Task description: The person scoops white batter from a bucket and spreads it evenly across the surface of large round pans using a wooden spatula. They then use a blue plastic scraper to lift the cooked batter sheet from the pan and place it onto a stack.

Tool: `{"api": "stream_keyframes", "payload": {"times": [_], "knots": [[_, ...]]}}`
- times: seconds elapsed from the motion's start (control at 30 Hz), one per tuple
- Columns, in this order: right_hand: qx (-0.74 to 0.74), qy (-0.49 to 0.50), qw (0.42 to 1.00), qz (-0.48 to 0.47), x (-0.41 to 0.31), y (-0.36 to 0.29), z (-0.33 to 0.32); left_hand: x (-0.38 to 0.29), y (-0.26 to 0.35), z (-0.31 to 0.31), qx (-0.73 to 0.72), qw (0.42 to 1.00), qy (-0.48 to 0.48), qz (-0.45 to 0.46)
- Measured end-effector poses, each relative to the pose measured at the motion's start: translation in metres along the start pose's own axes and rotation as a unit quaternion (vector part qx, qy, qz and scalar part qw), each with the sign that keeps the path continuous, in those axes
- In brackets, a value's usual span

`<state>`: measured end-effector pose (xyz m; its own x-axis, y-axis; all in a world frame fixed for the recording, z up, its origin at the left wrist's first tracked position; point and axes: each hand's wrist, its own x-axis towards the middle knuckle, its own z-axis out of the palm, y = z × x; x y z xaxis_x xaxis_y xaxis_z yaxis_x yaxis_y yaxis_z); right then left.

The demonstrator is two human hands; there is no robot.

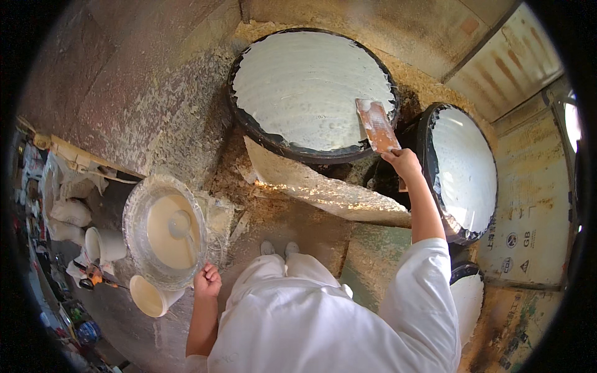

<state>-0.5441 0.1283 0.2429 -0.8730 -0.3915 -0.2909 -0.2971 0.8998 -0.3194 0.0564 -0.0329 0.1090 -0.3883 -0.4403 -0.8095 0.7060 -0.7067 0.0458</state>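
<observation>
My right hand [404, 162] grips the near end of a flat, reddish-brown rectangular trowel [378, 125] smeared with white. The blade overlaps the right front edge of a large round black-rimmed form [308, 93]. White paste coats the form's face, ragged along the rim and faintly streaked. Curled into a loose fist, my left hand [207, 280] is beside the lower right rim of a crusted plastic basin [135, 219]; whether it touches the rim is unclear. Cream-coloured slurry [161, 233] fills the basin's bottom, and a ladle [181, 225] rests in it.
To the right stand a second white-coated round form [464, 168] and part of a third [468, 303]. A splattered board [322, 193] leans below the large form. Two white buckets [106, 243] [154, 296], an orange-and-black tool [94, 276] and sacks [70, 213] lie left.
</observation>
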Motion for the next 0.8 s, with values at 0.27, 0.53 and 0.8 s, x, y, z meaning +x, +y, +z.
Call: {"api": "stream_keyframes", "payload": {"times": [0.27, 0.53, 0.8], "knots": [[-0.087, -0.022, 0.996, 0.001, -0.093, 0.025, 0.024, -0.005, -0.006, -0.006, 0.049, 0.998, 0.014, -0.034], [0.319, -0.304, 0.897, -0.041, -0.238, -0.041, 0.098, -0.016, 0.066, -0.033, 0.253, 0.959, -0.039, -0.124], [0.496, -0.528, 0.671, -0.158, -0.389, -0.198, 0.286, -0.049, 0.209, -0.111, 0.537, 0.814, -0.129, -0.178]]}}
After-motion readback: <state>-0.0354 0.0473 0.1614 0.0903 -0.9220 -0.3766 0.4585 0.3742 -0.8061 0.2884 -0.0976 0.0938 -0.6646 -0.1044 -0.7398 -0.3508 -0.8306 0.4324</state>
